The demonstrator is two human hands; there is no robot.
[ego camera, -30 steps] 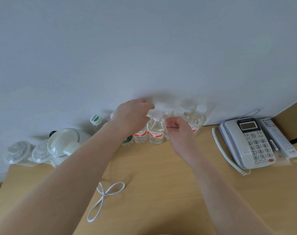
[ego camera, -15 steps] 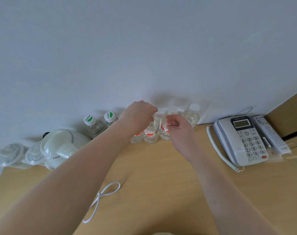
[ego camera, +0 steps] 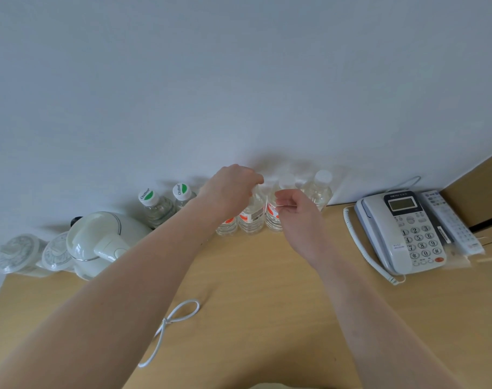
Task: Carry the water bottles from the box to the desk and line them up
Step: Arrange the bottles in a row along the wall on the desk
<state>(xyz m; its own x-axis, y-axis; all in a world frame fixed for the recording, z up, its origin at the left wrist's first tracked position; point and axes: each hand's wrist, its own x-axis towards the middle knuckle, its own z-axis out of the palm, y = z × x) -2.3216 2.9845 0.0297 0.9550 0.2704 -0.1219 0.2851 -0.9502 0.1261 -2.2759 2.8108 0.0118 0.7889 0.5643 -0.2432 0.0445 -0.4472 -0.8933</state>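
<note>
Left hand (ego camera: 230,189) is over the bottle row at the back of the tabletop (ego camera: 267,290), grip curled down around the top of a red-label bottle (ego camera: 252,217); the cap is hidden under the fingers. Right hand (ego camera: 298,217) sits just right of it, fingers curled in with thumb and forefinger close together in front of the next red-label bottle (ego camera: 273,217); cannot tell whether that grip actually touches the bottle or holds nothing. Another red-label bottle (ego camera: 226,227) stands under the left wrist, mostly hidden. Right of the right grip stands a clear bottle with white cap (ego camera: 319,189); another white cap (ego camera: 287,181) shows behind the right hand. All upright, close together, against the wall.

Left of the left grip: two green-cap bottles (ego camera: 157,206), then a white kettle (ego camera: 104,242) and two lidded cups (ego camera: 20,252). Nearer the person than the grips, a looped white cable (ego camera: 171,321). Well right of the right grip: a desk phone (ego camera: 405,231) with a remote (ego camera: 452,223) beside it.
</note>
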